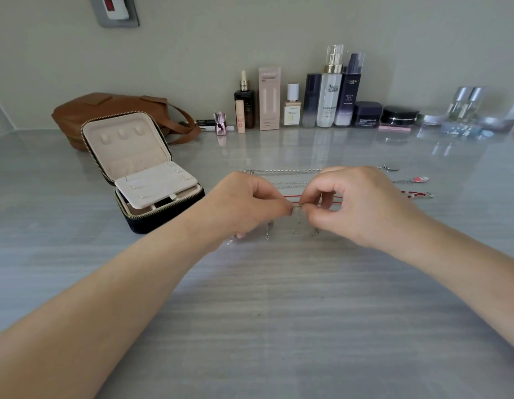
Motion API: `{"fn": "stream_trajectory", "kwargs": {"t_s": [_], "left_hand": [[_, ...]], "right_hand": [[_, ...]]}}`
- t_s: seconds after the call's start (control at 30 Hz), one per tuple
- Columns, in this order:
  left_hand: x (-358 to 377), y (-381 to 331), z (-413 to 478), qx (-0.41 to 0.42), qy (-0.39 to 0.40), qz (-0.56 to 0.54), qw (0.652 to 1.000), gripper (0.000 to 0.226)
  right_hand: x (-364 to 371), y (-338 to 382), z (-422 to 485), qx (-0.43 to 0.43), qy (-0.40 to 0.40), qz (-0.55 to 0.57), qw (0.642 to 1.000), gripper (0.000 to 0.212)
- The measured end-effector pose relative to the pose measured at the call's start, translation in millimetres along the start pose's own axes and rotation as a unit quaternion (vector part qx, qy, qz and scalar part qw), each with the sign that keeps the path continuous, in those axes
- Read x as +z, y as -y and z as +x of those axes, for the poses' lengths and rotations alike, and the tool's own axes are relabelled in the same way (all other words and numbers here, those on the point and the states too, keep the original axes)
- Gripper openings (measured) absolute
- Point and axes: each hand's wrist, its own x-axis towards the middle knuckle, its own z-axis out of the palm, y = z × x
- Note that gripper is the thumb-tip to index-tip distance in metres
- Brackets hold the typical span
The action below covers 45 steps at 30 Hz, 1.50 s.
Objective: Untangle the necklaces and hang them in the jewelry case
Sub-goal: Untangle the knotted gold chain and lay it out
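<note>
At far left, a tan leather bag (106,110) lies on its side against the wall on a pale grey streaked tabletop (279,312). Just in front of it a small black zip-around jewelry case (140,168) stands open, its cream-lined lid upright with three small hooks near the top and a cream insert panel resting tilted over the base.

Right of the case, the left hand (244,208) reaches in from the lower left with the forearm stretched across the table and the back of the hand facing up. Its thumb and forefinger are pressed together, pinching a thin silver chain necklace (298,208); the other fingers curl under toward the tabletop.

The right hand (362,205) comes in from the lower right and meets it, thumb and forefinger pinching the same chain just beside the left fingertips, with the remaining fingers loosely curled. Short ends of the chain dangle below the two hands to the table.

Behind the hands three more necklaces lie stretched out in rows, apart from one another: a silver link chain (284,170) farthest back, a finer silver chain with a red and white pendant (420,179), and a red cord necklace (415,193).

A row of cosmetic bottles and jars (328,90) lines the wall to the right.
</note>
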Motion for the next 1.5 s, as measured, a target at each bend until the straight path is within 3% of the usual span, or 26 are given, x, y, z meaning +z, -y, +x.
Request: {"fn": "stream_trajectory", "kwargs": {"t_s": [0.47, 0.6, 0.83, 0.9, 1.03, 1.27, 1.5], "left_hand": [[-5.7, -2.9, 1.0, -0.039, -0.016, -0.012, 0.999, 0.012], [-8.6, -1.2, 0.2, -0.013, 0.014, -0.006, 1.0, 0.024], [-1.4, 0.6, -2.5, 0.052, 0.019, 0.014, 0.998, 0.017], [1.3, -0.9, -2.6, 0.089, 0.005, 0.003, 0.996, 0.01], [-0.3, -5.1, -3.4, 0.123, -0.027, -0.042, 0.991, 0.016], [-0.3, -3.6, -5.7, 0.179, -0.038, 0.043, 0.982, 0.017], [5.4, -6.1, -5.9, 0.125, -0.028, 0.036, 0.991, 0.016]], "right_hand": [[-1.4, -0.9, 3.0, 0.058, 0.012, 0.212, 0.975, 0.014], [-0.6, -0.8, 5.3, 0.084, 0.009, 0.287, 0.954, 0.018], [-1.3, -1.1, 5.6, 0.11, 0.02, 0.367, 0.923, 0.024], [-1.0, -0.1, 5.4, 0.112, 0.026, 0.368, 0.923, 0.023], [0.3, 0.0, 6.5, 0.113, 0.02, 0.343, 0.932, 0.018], [2.1, -0.5, 6.3, 0.086, 0.011, 0.264, 0.961, 0.015], [4.2, 1.0, 4.9, 0.07, 0.029, 0.233, 0.97, 0.015]]}}
